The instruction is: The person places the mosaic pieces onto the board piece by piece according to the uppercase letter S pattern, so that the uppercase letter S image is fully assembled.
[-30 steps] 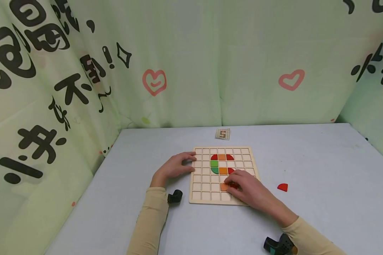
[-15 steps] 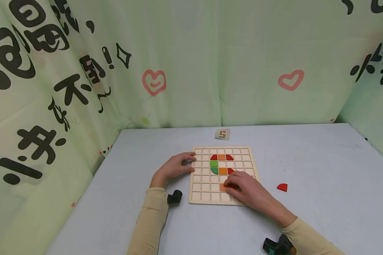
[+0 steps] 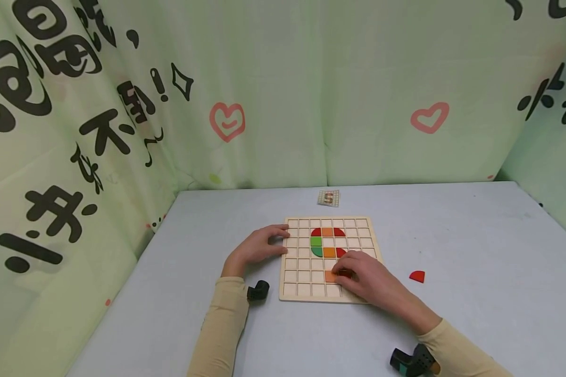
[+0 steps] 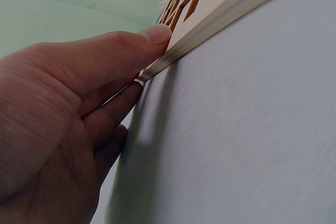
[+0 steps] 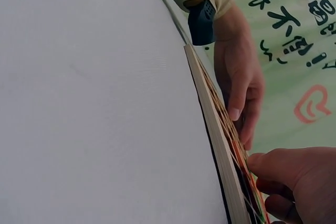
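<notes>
A wooden grid board (image 3: 298, 293) lies on the table with red, orange and green flat tiles in its cells. My left hand (image 3: 257, 246) rests at its left edge, thumb and fingers apart; in the left wrist view the thumb (image 4: 156, 34) lies on the rim. Over the lower part, my right hand (image 3: 370, 278) has thumb and forefinger curled at an orange square tile (image 3: 329, 276). A dark red tile (image 3: 345, 273) shows between those fingers. The hand hides nearby cells. In the right wrist view, the right thumb (image 5: 257, 162) meets the board's surface.
A loose red quarter-round tile (image 3: 417, 276) lies right of the board. Behind the board is a small pattern card (image 3: 328, 198). Black wrist cameras (image 3: 258, 290) are worn on both arms. A green curtain (image 3: 283, 104) stands behind the white table (image 3: 453, 235).
The right hand's fingertips shift very slightly at the orange tile. The left hand, board and loose red tile stay in place.
</notes>
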### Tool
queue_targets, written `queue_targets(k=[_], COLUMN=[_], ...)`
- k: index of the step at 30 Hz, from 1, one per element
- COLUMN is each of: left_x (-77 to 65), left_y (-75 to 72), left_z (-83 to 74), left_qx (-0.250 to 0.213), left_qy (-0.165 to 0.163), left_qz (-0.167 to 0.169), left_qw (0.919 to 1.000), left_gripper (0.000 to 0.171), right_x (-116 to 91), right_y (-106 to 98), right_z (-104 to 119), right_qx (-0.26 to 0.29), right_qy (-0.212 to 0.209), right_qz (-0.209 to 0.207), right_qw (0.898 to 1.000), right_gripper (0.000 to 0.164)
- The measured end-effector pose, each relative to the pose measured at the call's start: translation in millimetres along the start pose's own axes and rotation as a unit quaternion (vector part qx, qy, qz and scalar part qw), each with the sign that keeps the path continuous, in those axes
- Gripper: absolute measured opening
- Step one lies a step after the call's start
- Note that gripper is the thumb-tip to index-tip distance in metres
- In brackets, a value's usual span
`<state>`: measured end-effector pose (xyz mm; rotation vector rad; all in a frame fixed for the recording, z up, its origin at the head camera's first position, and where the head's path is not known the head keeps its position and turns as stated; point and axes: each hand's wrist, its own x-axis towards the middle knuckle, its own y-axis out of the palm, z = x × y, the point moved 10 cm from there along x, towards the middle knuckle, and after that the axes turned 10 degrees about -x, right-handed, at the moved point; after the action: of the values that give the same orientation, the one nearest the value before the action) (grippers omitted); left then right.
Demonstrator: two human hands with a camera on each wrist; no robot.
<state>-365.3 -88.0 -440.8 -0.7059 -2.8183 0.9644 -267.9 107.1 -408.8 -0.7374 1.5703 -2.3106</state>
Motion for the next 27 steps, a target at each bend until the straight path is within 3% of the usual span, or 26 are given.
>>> queue_targets(k=[10,19,24,27], left_x=[0.1,2.6,2.9,2.6], left_y=[1.2,0.7,1.5,1.6], left_z=[0.4,3.3,4.1,4.4], left_qx=[-0.001,-0.001,-0.004,-0.006], left_qy=[-0.001,-0.008,-0.011,-0.015], left_qz=[0.005,-0.003,-0.003,-0.004], left_qw=[1.0,1.0,0.9999,0.9999], left_gripper=[0.04,0.039,0.039,0.04], right_x=[0.0,0.4,1.2,-1.4], right_y=[6.1,-1.3,-18.2,-31.5], right_z=[-0.8,-0.4,-22.6,-42.9], right_qx=[-0.008,-0.008,0.012,0.014], right_qy=[0.005,-0.013,0.028,0.06], right_qz=[0.018,0.0,0.017,0.049], right_qw=[1.0,1.0,0.999,0.997], right_gripper=[0.012,0.011,0.01,0.016])
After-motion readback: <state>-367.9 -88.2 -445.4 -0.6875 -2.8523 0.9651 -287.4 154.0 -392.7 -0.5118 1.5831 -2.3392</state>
